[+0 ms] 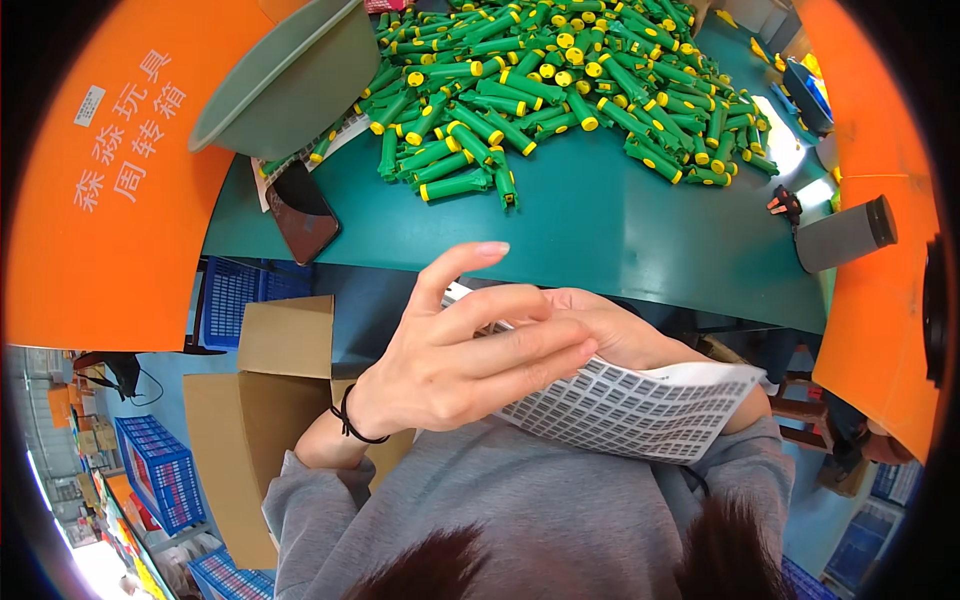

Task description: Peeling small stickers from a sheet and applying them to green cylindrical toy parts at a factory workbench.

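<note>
My left hand (455, 350) is raised in front of my chest, fingers spread, its fingertips lying on a white sheet of small grey stickers (640, 405). My right hand (620, 335) is mostly hidden behind the left one and holds that sheet from underneath. A black band circles my left wrist. Beyond the hands, a big heap of green toy flashlights with yellow caps (560, 80) covers the far part of the teal table (620, 230). Neither hand touches the heap.
An orange crate (110, 170) stands at the left with a grey-green bowl (290, 75) against it; another orange crate (880, 300) is at the right. A dark phone (303, 225) and a grey cylinder (845, 235) lie on the table. Cardboard boxes (270, 400) and blue baskets (155, 470) sit below.
</note>
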Available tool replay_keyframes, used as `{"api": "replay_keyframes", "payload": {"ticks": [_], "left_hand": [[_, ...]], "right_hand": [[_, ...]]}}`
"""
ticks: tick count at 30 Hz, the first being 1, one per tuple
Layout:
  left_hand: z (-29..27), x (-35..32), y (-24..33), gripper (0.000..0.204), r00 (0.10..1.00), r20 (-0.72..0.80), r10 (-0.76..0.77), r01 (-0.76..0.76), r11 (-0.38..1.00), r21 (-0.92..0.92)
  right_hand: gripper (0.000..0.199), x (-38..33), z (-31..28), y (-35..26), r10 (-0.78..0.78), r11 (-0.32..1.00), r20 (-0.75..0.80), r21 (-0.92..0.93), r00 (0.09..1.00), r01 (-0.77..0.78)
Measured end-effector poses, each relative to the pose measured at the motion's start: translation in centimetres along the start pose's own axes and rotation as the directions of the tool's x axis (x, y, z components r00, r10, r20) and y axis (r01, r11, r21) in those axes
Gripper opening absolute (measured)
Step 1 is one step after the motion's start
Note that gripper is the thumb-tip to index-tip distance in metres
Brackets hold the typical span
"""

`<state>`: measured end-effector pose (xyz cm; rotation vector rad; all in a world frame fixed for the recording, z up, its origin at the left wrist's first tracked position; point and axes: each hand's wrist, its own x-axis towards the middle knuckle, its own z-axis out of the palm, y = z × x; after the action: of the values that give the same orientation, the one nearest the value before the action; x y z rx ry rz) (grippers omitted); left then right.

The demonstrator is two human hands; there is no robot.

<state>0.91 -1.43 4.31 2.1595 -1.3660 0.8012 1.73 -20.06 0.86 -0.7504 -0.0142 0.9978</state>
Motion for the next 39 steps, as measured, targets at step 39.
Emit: {"api": "replay_keyframes", "payload": {"ticks": [39], "left_hand": [[2.7, -0.2, 1.5, 0.027, 0.981, -0.142, 0.131, -0.100, 0.973, 0.207]], "right_hand": [[0.038, 0.0, 1.2, -0.2, 0.102, 0.985, -0.199, 0.160, 0.975, -0.071]]}}
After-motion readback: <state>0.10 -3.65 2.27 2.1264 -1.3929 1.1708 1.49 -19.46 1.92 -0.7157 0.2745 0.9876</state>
